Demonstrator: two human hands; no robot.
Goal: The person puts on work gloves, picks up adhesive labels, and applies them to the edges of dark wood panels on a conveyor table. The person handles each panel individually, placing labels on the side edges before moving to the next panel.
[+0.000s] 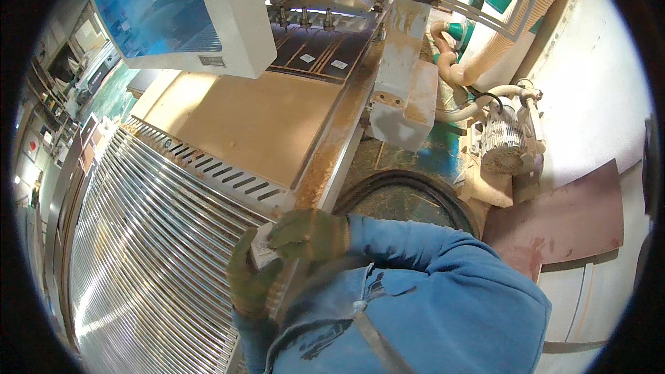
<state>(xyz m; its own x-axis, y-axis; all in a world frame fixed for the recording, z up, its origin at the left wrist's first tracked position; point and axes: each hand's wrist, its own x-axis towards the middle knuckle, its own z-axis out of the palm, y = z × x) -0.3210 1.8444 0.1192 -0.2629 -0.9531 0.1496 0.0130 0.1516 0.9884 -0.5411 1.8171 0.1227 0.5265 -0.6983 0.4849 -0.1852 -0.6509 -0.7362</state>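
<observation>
My left hand (253, 275), in a dark green work glove, holds a small stack of white printed labels (263, 247) between thumb and fingers. Over its right edge lies my right hand (311, 234), gloved alike, its curled fingers and thumb pinching the labels. Both hands are above the near right corner of a metal roller conveyor (156, 249). Farther off, two white labels (307, 58) lie on dark cut panels (311, 54) beneath the tool holders (305, 19) of a CNC router.
A tan board (249, 119) covers the machine bed behind a slotted metal strip (223, 169). The router's housing (249, 36) overhangs the bed. To the right are a sawdust-covered rail (322, 171), a black hose (410, 176), a motor (501, 137) and a reddish-brown panel (566, 218).
</observation>
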